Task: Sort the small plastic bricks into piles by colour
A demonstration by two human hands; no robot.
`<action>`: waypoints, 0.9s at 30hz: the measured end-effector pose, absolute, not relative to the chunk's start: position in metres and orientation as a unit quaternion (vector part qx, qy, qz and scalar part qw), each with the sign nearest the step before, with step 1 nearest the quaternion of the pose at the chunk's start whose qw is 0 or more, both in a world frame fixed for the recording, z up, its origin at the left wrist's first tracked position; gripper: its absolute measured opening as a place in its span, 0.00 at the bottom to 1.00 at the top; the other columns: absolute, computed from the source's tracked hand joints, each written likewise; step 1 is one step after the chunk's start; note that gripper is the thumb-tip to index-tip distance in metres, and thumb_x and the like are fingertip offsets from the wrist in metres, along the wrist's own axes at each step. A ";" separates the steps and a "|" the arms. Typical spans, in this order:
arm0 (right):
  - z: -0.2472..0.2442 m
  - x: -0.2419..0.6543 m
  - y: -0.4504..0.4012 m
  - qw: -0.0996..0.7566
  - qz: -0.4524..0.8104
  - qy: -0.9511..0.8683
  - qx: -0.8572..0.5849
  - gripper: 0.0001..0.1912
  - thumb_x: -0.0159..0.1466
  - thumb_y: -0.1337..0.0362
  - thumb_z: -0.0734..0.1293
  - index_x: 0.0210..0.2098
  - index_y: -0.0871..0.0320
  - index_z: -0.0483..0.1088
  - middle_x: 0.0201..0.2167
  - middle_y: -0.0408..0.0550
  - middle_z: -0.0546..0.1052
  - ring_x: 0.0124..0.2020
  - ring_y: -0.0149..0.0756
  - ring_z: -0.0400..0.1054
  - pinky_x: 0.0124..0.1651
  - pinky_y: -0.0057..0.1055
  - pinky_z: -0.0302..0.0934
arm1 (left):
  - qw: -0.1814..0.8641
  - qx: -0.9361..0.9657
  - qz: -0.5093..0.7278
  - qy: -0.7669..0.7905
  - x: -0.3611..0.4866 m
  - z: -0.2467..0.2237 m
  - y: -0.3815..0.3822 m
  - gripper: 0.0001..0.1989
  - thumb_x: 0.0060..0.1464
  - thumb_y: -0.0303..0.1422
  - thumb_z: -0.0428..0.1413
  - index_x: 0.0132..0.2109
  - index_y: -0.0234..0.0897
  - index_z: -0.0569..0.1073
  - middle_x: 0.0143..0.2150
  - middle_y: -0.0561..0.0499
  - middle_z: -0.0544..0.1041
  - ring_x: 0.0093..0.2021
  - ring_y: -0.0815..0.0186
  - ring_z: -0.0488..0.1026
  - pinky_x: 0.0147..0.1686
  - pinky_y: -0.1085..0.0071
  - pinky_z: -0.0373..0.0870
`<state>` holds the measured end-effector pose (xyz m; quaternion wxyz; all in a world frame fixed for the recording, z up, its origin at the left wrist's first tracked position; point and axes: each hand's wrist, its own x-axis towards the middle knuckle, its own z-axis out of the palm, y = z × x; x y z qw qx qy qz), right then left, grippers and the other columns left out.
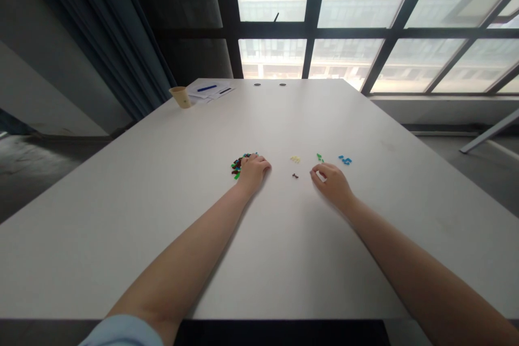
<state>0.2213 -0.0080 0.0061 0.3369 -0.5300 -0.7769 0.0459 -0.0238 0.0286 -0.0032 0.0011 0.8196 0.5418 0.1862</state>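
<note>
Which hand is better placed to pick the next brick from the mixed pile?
Left, probably: the left hand touches the mixed pile of small bricks, while the right hand sits farther away, near the green bricks.

Mixed heap of small plastic bricks [237, 166]: green, dark red, blue. Separate brick groups: pale yellow group [295, 159]; dark brown group [294, 176]; bright green group [319, 157]; sky-blue group [345, 160]. Tabletop [162, 227]: plain off-white. Paper cup [180, 97]: tan. Pen [206, 88]: blue. Sleeve [121, 331]: pale blue. Curtain [130, 48]: dark teal. Window frame [312, 28]: black.
</note>
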 end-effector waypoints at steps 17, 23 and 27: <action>0.004 0.228 -0.006 0.314 0.052 -0.789 -0.526 0.11 0.59 0.63 0.59 0.26 0.58 0.68 0.22 0.45 0.68 0.26 0.32 0.60 0.33 0.29 0.52 | -0.086 0.732 0.146 0.660 -0.024 0.004 0.024 0.15 0.56 0.27 0.42 0.40 0.40 0.73 0.40 0.44 0.74 0.44 0.55 0.62 0.38 0.58 0.52; 0.004 0.233 -0.005 0.318 0.049 -0.792 -0.519 0.11 0.59 0.63 0.58 0.25 0.58 0.68 0.23 0.46 0.70 0.26 0.33 0.60 0.35 0.30 0.53 | -0.106 0.703 0.143 0.689 -0.032 0.011 0.021 0.14 0.57 0.25 0.41 0.38 0.38 0.71 0.40 0.45 0.71 0.43 0.56 0.60 0.37 0.60 0.50; 0.005 0.234 -0.004 0.317 0.050 -0.792 -0.519 0.10 0.59 0.63 0.58 0.25 0.58 0.68 0.23 0.46 0.70 0.27 0.33 0.60 0.36 0.30 0.53 | -0.089 0.716 0.149 0.676 -0.032 0.015 0.018 0.11 0.57 0.30 0.44 0.34 0.37 0.71 0.38 0.46 0.70 0.43 0.56 0.58 0.38 0.61 0.49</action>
